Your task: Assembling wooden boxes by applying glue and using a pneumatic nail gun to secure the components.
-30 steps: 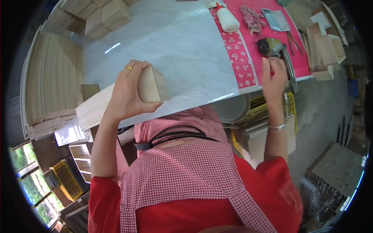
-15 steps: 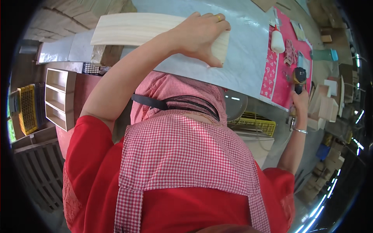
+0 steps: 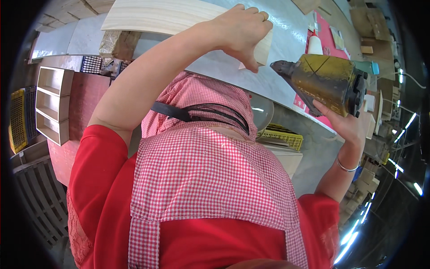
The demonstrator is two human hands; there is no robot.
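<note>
A long pale wooden board (image 3: 156,17) lies across the far side of the grey-white worktable (image 3: 210,65). My left hand (image 3: 244,33) grips its right end, fingers over the far edge and thumb at the near one. In my right hand (image 3: 345,127) is a worn yellow-and-black nail gun (image 3: 324,80), raised over the table's right part. Its dark narrow nose points left at the board's right end, with a gap between them. The gun's body covers part of my right fingers and the trigger.
A white glue bottle (image 3: 315,45) with a red tip stands on the pink mat (image 3: 301,102). Left of me is a three-compartment wooden box (image 3: 66,105). A taped brown block (image 3: 117,45) sits by the board's left part. Below the table edge is a yellow crate (image 3: 286,138).
My right hand has lifted the nail gun off the pink mat's side and brought it up and left, toward the board. My left hand still holds the board's end.
</note>
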